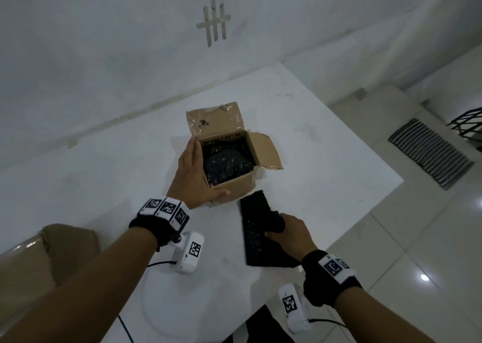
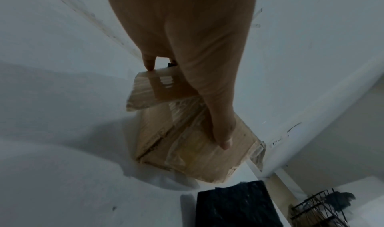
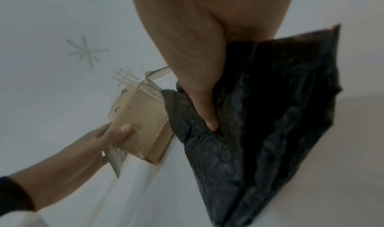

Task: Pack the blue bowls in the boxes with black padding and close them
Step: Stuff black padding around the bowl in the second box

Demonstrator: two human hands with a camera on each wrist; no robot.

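An open cardboard box (image 1: 229, 183) stands mid-table with its flaps up and black padding (image 1: 227, 162) bunched inside; no blue bowl shows plainly. My left hand (image 1: 200, 170) holds the box's near left corner, fingers along the left wall and thumb across the front face. In the left wrist view the thumb (image 2: 220, 132) presses on the box (image 2: 176, 148). To the right, my right hand (image 1: 279, 229) grips a loose sheet of black padding (image 1: 257, 248) just in front of the box. The right wrist view shows the thumb pinching that sheet (image 3: 270, 115) beside the box (image 3: 143, 125).
A second brown box (image 1: 52, 251) sits at the near left. The white table (image 1: 339, 147) ends close on the right, above a tiled floor with a striped mat (image 1: 430, 152) and a black wire basket (image 1: 467, 123). The wall (image 1: 104, 42) runs right behind the table.
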